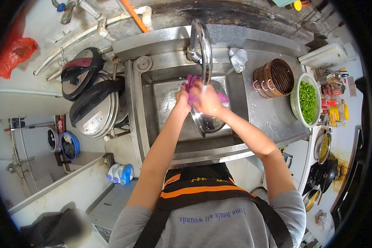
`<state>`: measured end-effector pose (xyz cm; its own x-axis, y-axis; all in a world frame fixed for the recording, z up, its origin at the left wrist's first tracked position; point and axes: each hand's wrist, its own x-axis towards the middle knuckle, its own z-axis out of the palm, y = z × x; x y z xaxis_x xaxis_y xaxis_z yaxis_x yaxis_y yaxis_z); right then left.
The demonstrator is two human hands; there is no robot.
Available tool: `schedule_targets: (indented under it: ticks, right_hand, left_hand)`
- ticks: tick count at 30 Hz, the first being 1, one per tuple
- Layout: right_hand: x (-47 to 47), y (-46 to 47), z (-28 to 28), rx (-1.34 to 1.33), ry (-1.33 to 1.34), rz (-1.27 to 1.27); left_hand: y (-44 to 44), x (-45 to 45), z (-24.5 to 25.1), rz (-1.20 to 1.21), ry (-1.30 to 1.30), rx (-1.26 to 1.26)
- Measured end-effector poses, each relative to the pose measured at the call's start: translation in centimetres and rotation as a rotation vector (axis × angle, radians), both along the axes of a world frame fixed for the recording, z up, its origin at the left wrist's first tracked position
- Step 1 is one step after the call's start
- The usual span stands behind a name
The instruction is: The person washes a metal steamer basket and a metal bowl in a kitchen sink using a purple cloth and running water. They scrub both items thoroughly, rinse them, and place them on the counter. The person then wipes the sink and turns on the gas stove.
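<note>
My left hand [183, 98] grips a bunched purple cloth [192, 78] over the stainless steel sink [153, 124]. My right hand [209, 100], blurred by motion, presses into the same cloth beneath the curved chrome faucet [207, 46]. Water runs from the spout onto this hand. Part of the cloth shows past its far side. Below both hands, a dark, wet vessel or lid with a shiny metal rim [214, 125] sits tilted in the basin. The hands and cloth cover much of it, so its kind is unclear.
Bamboo steamer baskets [271, 79] and a white colander of chopped greens [307, 102] stand on the right counter. A crumpled silvery piece [238, 59] lies behind the sink. Pressure cooker lids [96, 111] hang left. Blue-and-white bottles [121, 173] stand lower left, beyond them a person [46, 226].
</note>
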<state>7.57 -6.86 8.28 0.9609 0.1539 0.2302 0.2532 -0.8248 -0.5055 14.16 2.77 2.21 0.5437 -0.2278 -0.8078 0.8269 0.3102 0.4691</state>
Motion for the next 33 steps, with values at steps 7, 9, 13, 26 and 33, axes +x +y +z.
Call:
schedule_targets:
  ticks: [7, 9, 13, 26, 33]
  right_hand:
    - [-11.5, -3.4, -2.5, -0.179, 0.098, 0.155]
    - [-13.3, -5.4, -4.1, -0.301, 0.141, 0.153]
    - [-14.8, -8.3, -6.1, -0.374, 0.259, 0.124]
    - [-1.6, -4.1, -4.0, 0.196, -0.11, -0.157]
    - [3.2, -1.5, -4.9, 0.22, 0.187, -0.077]
  left_hand:
    - [-1.6, 1.0, -6.3, 0.034, 0.182, -0.121]
    - [-2.1, 1.1, -7.5, -0.018, 0.243, -0.043]
    - [-3.4, 0.7, -7.4, 0.079, 0.231, -0.285]
    - [-3.5, -4.0, -2.0, -0.214, -0.188, -0.078]
    - [-0.2, -3.0, -0.2, -0.109, -0.087, 0.02]
